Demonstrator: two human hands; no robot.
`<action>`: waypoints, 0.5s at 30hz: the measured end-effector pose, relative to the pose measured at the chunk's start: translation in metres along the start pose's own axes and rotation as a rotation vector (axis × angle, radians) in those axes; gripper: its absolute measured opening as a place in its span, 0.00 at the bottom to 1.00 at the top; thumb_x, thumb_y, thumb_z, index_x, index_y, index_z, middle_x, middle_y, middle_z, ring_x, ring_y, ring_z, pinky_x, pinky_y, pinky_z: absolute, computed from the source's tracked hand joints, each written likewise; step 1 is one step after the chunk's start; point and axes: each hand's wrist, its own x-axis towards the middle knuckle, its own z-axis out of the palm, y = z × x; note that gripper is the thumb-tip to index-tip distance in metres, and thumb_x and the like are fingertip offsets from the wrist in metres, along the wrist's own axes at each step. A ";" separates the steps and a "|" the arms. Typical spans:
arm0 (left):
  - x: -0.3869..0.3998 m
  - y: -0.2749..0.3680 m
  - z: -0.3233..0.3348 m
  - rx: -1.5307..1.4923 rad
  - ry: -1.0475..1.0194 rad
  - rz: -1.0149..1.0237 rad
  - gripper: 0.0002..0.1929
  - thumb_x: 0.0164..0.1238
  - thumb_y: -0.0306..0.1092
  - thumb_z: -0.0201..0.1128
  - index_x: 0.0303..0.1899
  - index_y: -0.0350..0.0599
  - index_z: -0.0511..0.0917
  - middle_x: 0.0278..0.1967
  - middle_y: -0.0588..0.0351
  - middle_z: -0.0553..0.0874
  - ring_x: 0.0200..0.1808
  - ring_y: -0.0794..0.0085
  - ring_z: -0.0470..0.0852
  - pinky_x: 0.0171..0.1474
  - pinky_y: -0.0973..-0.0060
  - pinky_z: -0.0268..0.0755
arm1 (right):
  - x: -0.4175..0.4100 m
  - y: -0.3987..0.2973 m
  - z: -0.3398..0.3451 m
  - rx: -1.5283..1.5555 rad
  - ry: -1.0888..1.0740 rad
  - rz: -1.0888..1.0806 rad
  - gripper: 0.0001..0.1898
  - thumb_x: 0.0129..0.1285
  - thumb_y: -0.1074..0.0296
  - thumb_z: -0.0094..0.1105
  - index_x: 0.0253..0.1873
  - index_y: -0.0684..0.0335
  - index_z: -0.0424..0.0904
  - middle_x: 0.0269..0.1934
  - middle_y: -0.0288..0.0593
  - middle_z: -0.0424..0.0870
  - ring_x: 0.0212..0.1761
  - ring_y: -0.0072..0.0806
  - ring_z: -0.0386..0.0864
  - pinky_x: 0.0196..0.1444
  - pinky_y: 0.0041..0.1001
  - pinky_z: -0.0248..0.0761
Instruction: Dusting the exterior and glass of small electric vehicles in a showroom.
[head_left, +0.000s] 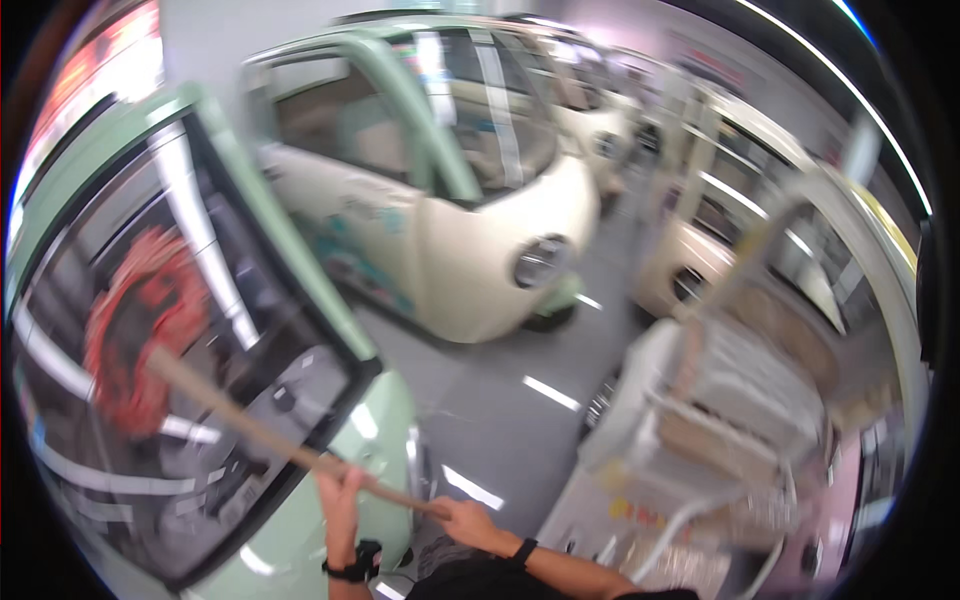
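Note:
A long wooden handle (240, 421) runs from a red fringed duster head (154, 330) down to the lower middle. My left hand (339, 476) is closed around the handle partway along it, over the hood of a light green small car. My right hand (463, 521) grips the handle near its lower end. The duster head lies over the windshield (277, 360) of the green car; motion blur hides whether it touches the glass. Both my wrists carry black bands.
A cream and green small car (480, 262) stands just beyond. At the right is an open-sided vehicle with a plastic-covered seat (750, 382). More small vehicles stand farther back, among them a beige one (679, 262). Grey glossy floor (502, 405) runs between them.

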 end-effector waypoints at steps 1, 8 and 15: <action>0.003 0.003 0.007 -0.105 0.013 0.001 0.17 0.71 0.29 0.60 0.55 0.36 0.63 0.36 0.50 0.82 0.38 0.67 0.85 0.48 0.70 0.77 | 0.010 0.000 -0.004 -0.028 0.044 -0.020 0.13 0.66 0.58 0.64 0.53 0.50 0.81 0.32 0.50 0.87 0.35 0.54 0.84 0.36 0.46 0.77; 0.077 0.040 0.041 0.122 -0.083 0.001 0.26 0.74 0.34 0.62 0.60 0.34 0.56 0.39 0.47 0.83 0.39 0.65 0.88 0.44 0.67 0.80 | 0.062 -0.015 -0.033 0.124 0.069 0.011 0.14 0.64 0.63 0.69 0.51 0.61 0.81 0.29 0.52 0.85 0.32 0.47 0.87 0.35 0.35 0.77; 0.097 0.076 0.032 0.271 0.116 0.341 0.35 0.72 0.35 0.62 0.73 0.35 0.55 0.58 0.36 0.80 0.57 0.48 0.82 0.60 0.60 0.74 | 0.119 -0.087 -0.053 0.590 -0.110 -0.024 0.21 0.67 0.67 0.67 0.63 0.63 0.74 0.25 0.36 0.77 0.23 0.21 0.73 0.27 0.25 0.68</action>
